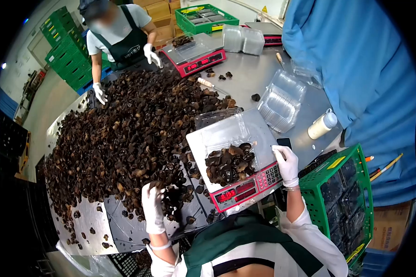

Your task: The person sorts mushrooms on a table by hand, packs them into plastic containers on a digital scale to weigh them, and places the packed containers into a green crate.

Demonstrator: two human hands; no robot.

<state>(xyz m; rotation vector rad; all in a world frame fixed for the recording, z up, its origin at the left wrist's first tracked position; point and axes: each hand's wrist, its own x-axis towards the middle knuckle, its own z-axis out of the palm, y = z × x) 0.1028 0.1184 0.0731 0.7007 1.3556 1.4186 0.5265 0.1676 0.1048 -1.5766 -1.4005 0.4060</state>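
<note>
My left hand, in a white glove, is at the near edge of a big heap of dark brown wood ear mushrooms. Its fingers curl around a few dark pieces. My right hand, also gloved, rests by the right edge of a red and white digital scale. Its fingers stretch toward the scale's corner and hold nothing that I can see. On the scale lies an open clear plastic box with a mound of mushrooms in its near half. The red display is lit.
Across the table a gloved co-worker reaches to the heap, beside a second scale. Empty clear boxes, a bottle and a white-handled tool lie rightward. A green crate of packed boxes stands at my right.
</note>
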